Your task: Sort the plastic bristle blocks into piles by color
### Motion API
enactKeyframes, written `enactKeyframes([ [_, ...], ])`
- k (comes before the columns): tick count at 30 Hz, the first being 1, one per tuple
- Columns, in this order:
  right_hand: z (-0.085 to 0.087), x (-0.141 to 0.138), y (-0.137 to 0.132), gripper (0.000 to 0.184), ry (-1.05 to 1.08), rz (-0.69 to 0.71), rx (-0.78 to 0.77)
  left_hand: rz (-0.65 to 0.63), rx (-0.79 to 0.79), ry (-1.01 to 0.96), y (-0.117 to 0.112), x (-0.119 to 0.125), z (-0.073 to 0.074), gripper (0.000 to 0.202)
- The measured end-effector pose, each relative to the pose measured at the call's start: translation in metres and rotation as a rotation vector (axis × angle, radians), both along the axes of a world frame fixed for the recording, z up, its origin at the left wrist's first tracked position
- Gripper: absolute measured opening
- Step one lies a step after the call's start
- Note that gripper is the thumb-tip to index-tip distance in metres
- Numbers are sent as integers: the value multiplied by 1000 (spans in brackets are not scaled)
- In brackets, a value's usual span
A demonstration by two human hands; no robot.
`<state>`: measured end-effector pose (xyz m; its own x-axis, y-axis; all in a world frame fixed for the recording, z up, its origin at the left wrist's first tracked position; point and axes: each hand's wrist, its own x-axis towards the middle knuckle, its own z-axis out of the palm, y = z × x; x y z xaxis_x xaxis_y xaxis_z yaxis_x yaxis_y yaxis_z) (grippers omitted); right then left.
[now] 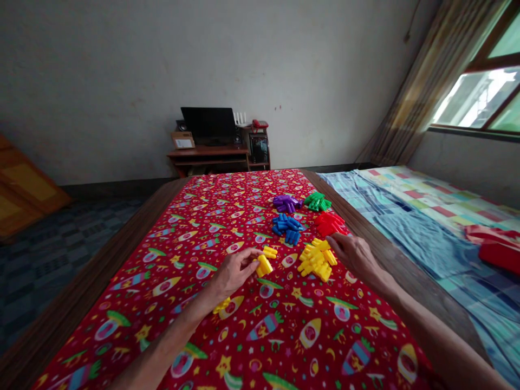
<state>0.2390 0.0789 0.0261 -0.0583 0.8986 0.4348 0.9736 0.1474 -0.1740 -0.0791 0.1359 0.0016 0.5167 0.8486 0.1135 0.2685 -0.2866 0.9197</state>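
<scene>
My left hand (236, 272) pinches a short, ribbed yellow plastic piece (264, 266) above the red patterned cloth. Just behind it, a similar yellow piece (270, 252) shows beyond my fingertips. To the right is a loose pile of yellow plastic pieces (317, 261). At the pile's upper right edge, my right hand (354, 253) has its thumb and fingers closed on one yellow piece (324, 245). Another bit of yellow plastic (221, 305) lies by my left wrist, partly hidden by the forearm.
Beyond the yellow pile lie piles of blue pieces (286, 227), red pieces (330, 223), purple pieces (286, 203) and green pieces (318, 201). The red cloth (227, 352) covers the wooden table (134, 230). A bed (422, 216) adjoins its right side; a monitor (209, 125) stands by the wall.
</scene>
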Motion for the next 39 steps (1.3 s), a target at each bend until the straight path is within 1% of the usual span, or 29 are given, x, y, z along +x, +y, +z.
enactKeyframes([
  [3, 6, -25, 4, 47, -97, -47, -32, -17, 38, 48, -4, 2, 3, 30],
  [5, 7, -35, 7, 42, -134, -67, -65, -17, 68, 95, -6, 2, 6, 30],
  [6, 7, -38, 8, 42, -132, -54, -71, -14, 81, 109, -7, 2, 8, 30],
  [7, 7, -40, 7, 42, -114, -11, -68, -8, 91, 115, -8, 2, 10, 29],
  [8, 8, -42, 5, 42, -78, 61, -56, -6, 96, 115, -9, 2, 11, 29],
  [10, 9, -48, -2, 37, 36, 249, 7, -10, 93, 102, -11, 4, 12, 28],
  [12, 10, -60, -11, 31, 152, 429, 80, -18, 82, 71, -15, 7, 10, 29],
  [13, 10, -68, -15, 34, 190, 500, 88, -22, 77, 52, -19, 10, 10, 29],
  [15, 8, -84, -21, 41, 237, 603, 38, -14, 73, 20, -26, 15, 10, 29],
  [17, 4, -96, -21, 37, 276, 656, -54, -5, 66, -4, -33, 18, 14, 28],
  [19, 0, -94, -16, 32, 330, 623, -73, 6, 76, -7, -36, 19, 19, 25],
  [21, -2, -77, -10, 30, 365, 517, -45, 22, 138, 28, -36, 17, 24, 20],
  [24, -3, -32, -1, 29, 352, 302, 32, 26, 247, 93, -31, 14, 24, 18],
  [26, -3, -2, 5, 30, 298, 201, 116, -1, 250, 85, -28, 14, 20, 20],
  [28, -5, 17, 9, 33, 229, 167, 165, -22, 229, 66, -27, 15, 14, 21],
  [29, -7, 23, 10, 35, 199, 168, 159, -25, 223, 61, -27, 15, 12, 21],
  [32, -17, 24, 8, 36, 159, 214, 67, -32, 219, 60, -29, 16, 8, 22],
  [34, -21, 23, 5, 35, 159, 232, 37, -35, 225, 69, -29, 16, 8, 22],
  [36, -22, 28, 4, 34, 147, 181, 77, -39, 245, 87, -27, 14, 9, 23],
  [39, -21, 49, 6, 28, 81, 56, 113, -27, 325, 130, -21, 10, 13, 24],
])
